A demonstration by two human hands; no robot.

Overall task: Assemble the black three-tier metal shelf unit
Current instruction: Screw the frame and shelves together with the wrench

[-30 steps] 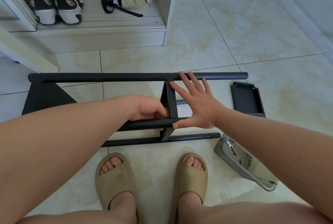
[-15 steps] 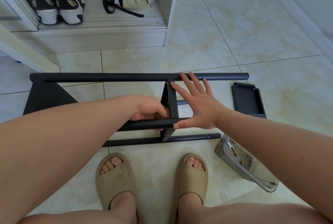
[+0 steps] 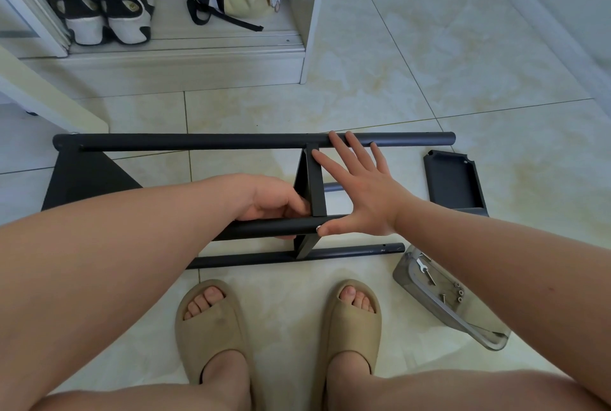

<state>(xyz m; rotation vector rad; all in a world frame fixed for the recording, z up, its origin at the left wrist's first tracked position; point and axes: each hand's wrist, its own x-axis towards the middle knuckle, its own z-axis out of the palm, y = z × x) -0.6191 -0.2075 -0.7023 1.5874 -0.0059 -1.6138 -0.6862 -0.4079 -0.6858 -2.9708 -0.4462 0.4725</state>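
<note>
The black shelf unit (image 3: pixel 165 142) is lying on its side on the tiled floor (image 3: pixel 429 79), just in front of the feet. It is only partly built. One shelf (image 3: pixel 82 179) is fixed at the left end. A middle shelf (image 3: pixel 314 185) stands on its edge between the long tubes. A third shelf (image 3: pixel 454 182) lies loose on the floor to the right, apart from the frame.

The step in hand looks like the middle shelf being set in its place. To do it well, the near tube (image 3: pixel 264 228) should be held firm so the frame is not rolled. The shelf should be pushed flat and straight, not at one corner. The holes should be lined up before any screw is put in. Screws and a small wrench lie in the clear plastic tray (image 3: pixel 446 311), close under the right arm.

The near tube is gripped by the left hand (image 3: pixel 274 204). Its fingers (image 3: pixel 296 209) are curled round the tube, right up against the left side of the middle shelf. The right hand (image 3: pixel 367 199) is spread wide and nothing is held in it. Its fingers (image 3: pixel 350 154) are stretched out straight beside the right side of the middle shelf. The first finger touches the shelf near its top, the longest tips reach the far tube (image 3: pixel 413 138), and the thumb is pressed on the near tube.
</note>
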